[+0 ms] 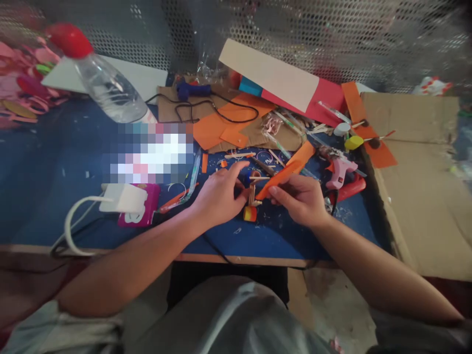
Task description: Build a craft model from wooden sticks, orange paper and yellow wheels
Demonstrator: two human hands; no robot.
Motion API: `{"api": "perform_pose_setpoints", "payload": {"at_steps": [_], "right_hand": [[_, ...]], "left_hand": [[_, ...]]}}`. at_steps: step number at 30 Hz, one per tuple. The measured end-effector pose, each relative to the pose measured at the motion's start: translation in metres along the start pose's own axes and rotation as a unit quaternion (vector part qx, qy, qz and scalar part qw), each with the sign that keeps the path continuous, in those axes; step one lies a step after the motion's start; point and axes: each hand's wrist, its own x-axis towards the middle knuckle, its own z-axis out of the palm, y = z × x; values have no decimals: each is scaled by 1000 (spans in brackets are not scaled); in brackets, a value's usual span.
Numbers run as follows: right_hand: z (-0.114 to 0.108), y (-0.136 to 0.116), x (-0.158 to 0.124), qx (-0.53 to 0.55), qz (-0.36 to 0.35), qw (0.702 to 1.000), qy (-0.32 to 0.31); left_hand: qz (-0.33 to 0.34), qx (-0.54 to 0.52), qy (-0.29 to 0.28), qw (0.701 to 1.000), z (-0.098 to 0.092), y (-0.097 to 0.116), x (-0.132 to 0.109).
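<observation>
My left hand (220,195) is curled at the middle of the blue table, its fingertips at a small assembly of thin wooden sticks (252,194). A yellow-and-orange round piece (250,214) sits at the near end of the assembly, and a dark blue round piece lies on its far side, partly behind my fingers. In my right hand (304,200), a folded strip of orange paper (282,178) is pinched between thumb and fingers. The strip slants up to the right, its lower end beside the sticks. Scissor-like metal blades (263,164) show partly behind it.
A pink glue gun (341,169) lies right of my right hand, near a cardboard sheet (416,196). Orange paper (217,123) and a blue glue gun (191,89) lie behind. A water bottle (110,91) and a white charger (123,198) on a magenta power block stand left.
</observation>
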Motion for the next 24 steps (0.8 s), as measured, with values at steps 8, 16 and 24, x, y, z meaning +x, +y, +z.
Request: {"api": "perform_pose_setpoints", "payload": {"at_steps": [8,16,24], "right_hand": [[5,2,8,49,-11,998,29],[9,4,13,90,-5,995,42],[10,1,8,98,-43,990,92]], "left_hand": [[-36,-53,-8,998,6,-1,7],[-15,-107,14,994,12,-5,9],[-2,-339,147,929,13,-11,15]]}}
